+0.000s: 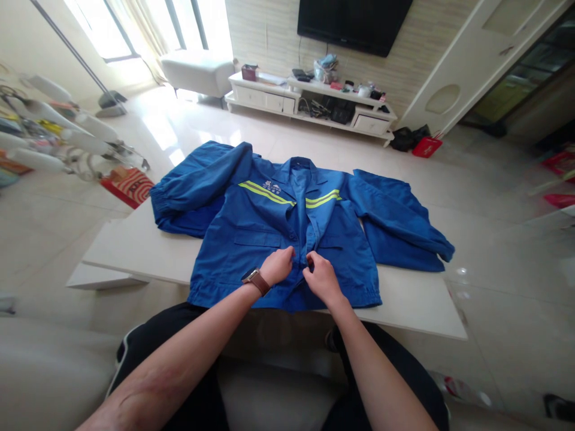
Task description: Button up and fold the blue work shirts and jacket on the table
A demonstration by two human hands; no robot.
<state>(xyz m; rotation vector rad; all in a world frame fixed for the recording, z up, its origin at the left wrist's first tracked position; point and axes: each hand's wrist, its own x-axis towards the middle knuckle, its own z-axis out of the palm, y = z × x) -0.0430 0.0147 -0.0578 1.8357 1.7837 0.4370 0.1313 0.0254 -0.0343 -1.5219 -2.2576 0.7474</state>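
Note:
A blue work jacket [260,227] with yellow and silver reflective stripes lies front side up on a white table [148,245], collar pointing away from me. Its front is open down the middle, and both sleeves spread out to the sides. My left hand [279,265], with a watch on the wrist, pinches the left front edge near the lower pocket. Opposite it, my right hand [322,275] has its fingers closed on the right front edge. A narrow gap separates the two edges. The fingertips partly hide what lies between them.
More folded blue cloth [395,191] lies under the sleeves. A red bag [128,185] stands beyond the table at left, near thread cones [90,129]. Across the tiled floor are a TV cabinet [269,99] and a white stool [200,69]. A bottle [462,389] lies at lower right.

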